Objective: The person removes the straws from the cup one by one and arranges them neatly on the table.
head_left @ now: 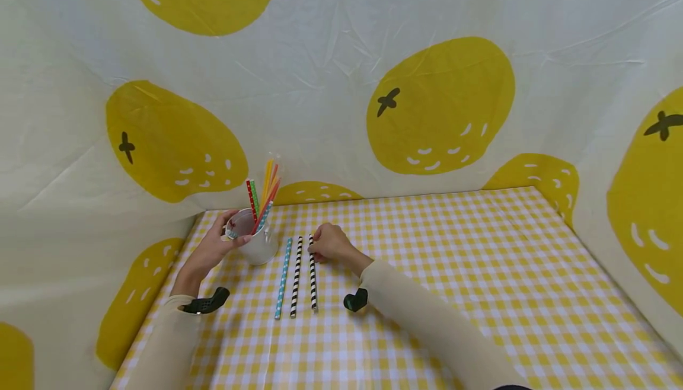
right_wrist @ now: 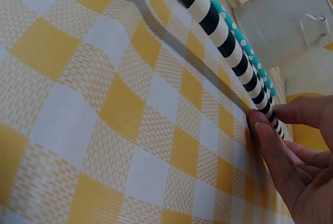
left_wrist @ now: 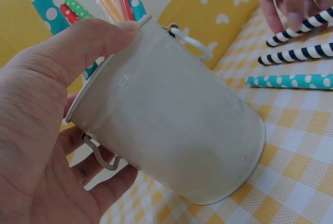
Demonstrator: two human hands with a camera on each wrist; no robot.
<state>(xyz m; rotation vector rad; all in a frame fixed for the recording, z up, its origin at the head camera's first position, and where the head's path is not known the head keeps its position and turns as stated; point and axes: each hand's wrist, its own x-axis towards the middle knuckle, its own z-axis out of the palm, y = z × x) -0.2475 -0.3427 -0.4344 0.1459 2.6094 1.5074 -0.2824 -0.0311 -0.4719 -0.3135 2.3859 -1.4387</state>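
Observation:
My left hand (head_left: pixel 212 249) grips the rim of a white metal bucket (head_left: pixel 259 251), its thumb over the near edge in the left wrist view. Several straws stand in the bucket, among them a red dotted straw (head_left: pixel 251 199), a green dotted one (head_left: pixel 255 197) and a yellow one (head_left: pixel 267 178). My right hand (head_left: pixel 329 242) pinches the far end of a black-and-white striped straw (head_left: pixel 313 286) between thumb and fingers. To its left lie a second striped straw (head_left: pixel 296 277) and a blue dotted straw (head_left: pixel 283 278), roughly parallel and apart.
A yellow-and-white checked cloth (head_left: pixel 453 271) covers the table. Behind it hangs a pale curtain (head_left: pixel 309 93) with large yellow fruit prints, close behind the bucket. Both wrists wear dark straps, the left strap (head_left: pixel 205 302) near the table's left edge.

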